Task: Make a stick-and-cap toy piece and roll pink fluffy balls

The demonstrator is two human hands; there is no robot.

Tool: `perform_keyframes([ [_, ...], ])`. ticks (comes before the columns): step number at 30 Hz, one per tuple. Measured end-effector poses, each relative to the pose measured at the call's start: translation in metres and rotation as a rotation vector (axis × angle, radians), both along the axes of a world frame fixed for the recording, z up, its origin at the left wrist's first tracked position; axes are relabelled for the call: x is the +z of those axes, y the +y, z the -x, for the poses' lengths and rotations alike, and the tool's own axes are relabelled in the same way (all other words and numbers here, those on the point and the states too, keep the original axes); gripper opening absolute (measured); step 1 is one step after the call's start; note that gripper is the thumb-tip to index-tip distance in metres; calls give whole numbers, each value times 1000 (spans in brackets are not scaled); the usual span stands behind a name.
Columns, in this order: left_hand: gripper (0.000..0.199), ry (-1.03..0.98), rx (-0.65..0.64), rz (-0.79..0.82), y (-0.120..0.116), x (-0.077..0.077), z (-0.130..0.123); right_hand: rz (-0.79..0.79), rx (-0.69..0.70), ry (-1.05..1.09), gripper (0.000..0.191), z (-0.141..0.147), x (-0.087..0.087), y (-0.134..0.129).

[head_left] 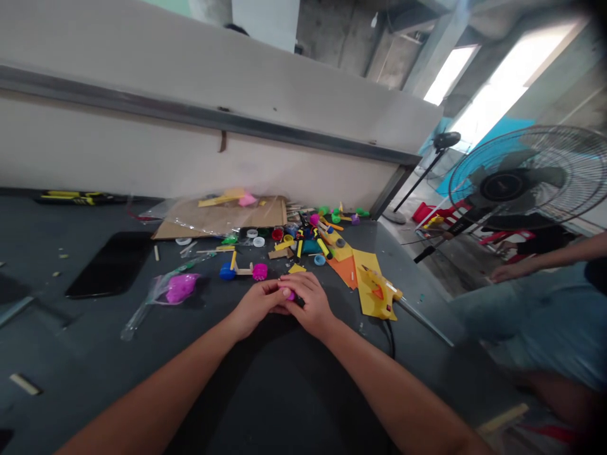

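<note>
My left hand (260, 308) and my right hand (309, 304) meet over the dark table, fingers closed around a small piece of magenta clay (290, 295). Most of the piece is hidden by the fingers. Just beyond them stands a small stick build with a blue lump (228, 272) on its left end and a magenta lump (260, 272) on its right. A clear bag holding magenta clay (181, 288) lies to the left. On the right, a yellow hot glue gun (379, 294) rests on yellow sheets.
A black phone-like slab (110, 264) lies at the left. Cardboard (220, 218), craft pieces and open clay pots line the back, before a white partition (190, 151). A fan (507, 186) and a seated person (545, 316) are at the right.
</note>
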State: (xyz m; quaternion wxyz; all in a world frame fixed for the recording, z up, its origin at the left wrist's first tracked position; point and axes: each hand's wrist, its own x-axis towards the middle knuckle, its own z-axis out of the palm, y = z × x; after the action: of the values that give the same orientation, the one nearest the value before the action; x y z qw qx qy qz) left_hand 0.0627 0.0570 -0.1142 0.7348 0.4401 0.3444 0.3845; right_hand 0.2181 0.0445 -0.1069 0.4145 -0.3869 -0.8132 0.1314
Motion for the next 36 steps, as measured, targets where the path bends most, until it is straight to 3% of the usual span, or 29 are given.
perform_keyframes([
  [8, 31, 62, -8, -90, -4, 7, -3, -41, -23, -24, 23, 0, -2, 0],
  [12, 29, 81, 3, -65, -3, 6, -2, -36, -39, -19, 30, 2, -2, -2],
  [16, 28, 65, 0, -19, -3, 5, -2, -52, -39, -11, 24, 2, 0, -4],
  [28, 29, -58, 57, 27, 2, 2, 0, -2, -203, 65, 27, -5, 0, -2],
  [36, 28, 2, 89, -1, 0, 0, -2, -17, -118, -2, 37, -4, 0, -3],
])
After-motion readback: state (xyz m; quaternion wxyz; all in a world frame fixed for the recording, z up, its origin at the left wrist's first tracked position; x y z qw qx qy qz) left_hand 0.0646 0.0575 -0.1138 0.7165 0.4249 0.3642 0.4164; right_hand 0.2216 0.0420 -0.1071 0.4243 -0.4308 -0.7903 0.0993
